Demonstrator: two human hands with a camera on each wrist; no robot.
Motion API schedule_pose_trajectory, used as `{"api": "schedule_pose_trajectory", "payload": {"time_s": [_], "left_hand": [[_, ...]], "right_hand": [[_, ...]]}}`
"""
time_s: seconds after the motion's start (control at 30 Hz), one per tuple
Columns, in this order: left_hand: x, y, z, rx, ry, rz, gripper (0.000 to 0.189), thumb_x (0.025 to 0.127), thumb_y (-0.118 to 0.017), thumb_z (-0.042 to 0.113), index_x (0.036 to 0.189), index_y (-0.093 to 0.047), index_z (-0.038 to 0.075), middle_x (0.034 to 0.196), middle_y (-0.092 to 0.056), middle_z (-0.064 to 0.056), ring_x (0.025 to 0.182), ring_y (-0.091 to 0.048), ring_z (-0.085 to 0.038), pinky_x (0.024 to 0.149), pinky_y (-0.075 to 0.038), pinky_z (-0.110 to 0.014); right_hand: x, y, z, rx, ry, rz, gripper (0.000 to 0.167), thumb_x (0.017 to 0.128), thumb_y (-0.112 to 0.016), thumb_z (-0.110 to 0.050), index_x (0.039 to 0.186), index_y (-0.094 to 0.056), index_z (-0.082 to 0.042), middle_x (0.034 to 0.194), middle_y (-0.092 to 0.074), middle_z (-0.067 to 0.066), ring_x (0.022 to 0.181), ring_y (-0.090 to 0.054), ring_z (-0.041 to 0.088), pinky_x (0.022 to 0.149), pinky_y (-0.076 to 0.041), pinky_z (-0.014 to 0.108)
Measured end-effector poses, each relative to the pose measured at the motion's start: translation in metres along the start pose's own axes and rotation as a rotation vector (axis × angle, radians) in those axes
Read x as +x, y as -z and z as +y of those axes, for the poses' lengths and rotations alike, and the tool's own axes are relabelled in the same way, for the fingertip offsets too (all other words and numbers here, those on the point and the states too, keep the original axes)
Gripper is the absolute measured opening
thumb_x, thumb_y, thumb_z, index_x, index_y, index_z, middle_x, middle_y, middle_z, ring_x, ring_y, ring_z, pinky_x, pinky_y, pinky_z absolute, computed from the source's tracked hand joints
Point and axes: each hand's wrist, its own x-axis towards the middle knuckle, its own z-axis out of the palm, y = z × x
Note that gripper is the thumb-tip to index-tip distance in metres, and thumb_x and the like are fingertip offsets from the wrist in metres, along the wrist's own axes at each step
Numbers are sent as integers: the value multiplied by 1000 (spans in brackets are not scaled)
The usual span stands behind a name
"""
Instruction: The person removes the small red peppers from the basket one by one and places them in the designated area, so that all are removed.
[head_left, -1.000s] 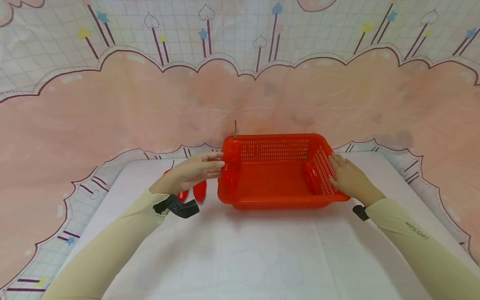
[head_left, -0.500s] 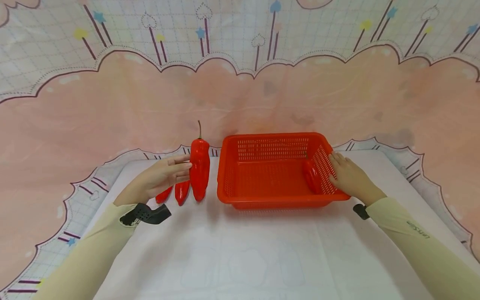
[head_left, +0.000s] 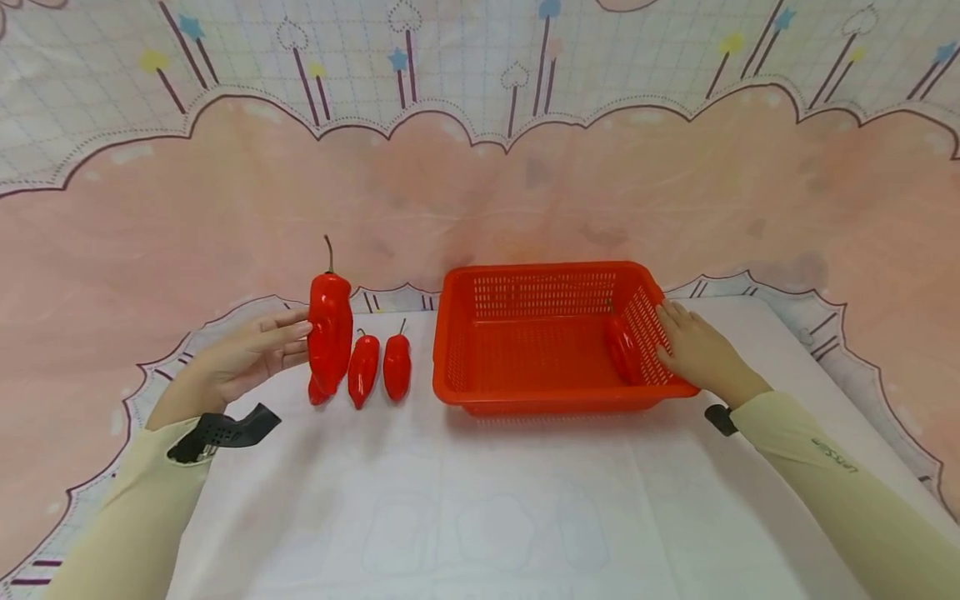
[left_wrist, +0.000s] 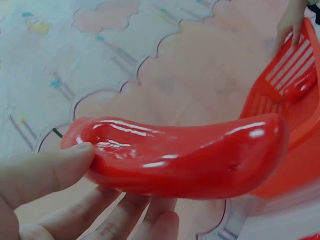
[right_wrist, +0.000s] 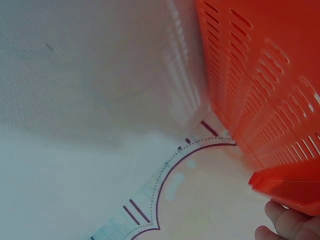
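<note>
My left hand (head_left: 243,354) pinches a large glossy red pepper (head_left: 329,329) between thumb and fingers, its stem pointing up. The left wrist view shows this pepper (left_wrist: 185,157) lengthwise across the fingers. Another red pepper (head_left: 318,392) lies behind it, mostly hidden. Two smaller red peppers (head_left: 363,371) lie side by side on the white table (head_left: 495,500). At the right, my right hand (head_left: 697,350) holds the right rim of a red slotted plastic basket (head_left: 547,400). One red pepper (head_left: 622,348) rests inside, near that side wall.
Behind the table hangs a cloth (head_left: 525,200) printed with clouds and candles. The basket stands near the table's back edge, right of the loose peppers. A dark strap (head_left: 225,433) wraps the left wrist, and another (head_left: 722,420) the right.
My left hand has carried the large pepper leftward, from over the basket's left rim to above the loose peppers' left end. Two small peppers are now uncovered. The right hand stays on the rim.
</note>
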Motion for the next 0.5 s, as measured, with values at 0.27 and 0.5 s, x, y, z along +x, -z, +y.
{"api": "schedule_pose_trajectory", "payload": {"time_s": [0.27,0.5], "left_hand": [[-2,34,-11,-172,49,27,26,97,-47,14,99,-69,28,102,-68,13,92,-67,-9,79,-56,-21],[-1,64,-25,-205,118,76,27,98,-47,16,96,-71,30,98,-68,13,89,-67,-9,78,-57,-23]], "right_hand": [[1,-2,1,5,-18,-20,67,90,-48,-18,140,-22,17,147,-23,36,137,-21,49,113,-20,58],[1,0,-1,2,-24,-20,67,90,-49,-18,140,-23,17,147,-23,35,137,-21,49,113,-20,58]]}}
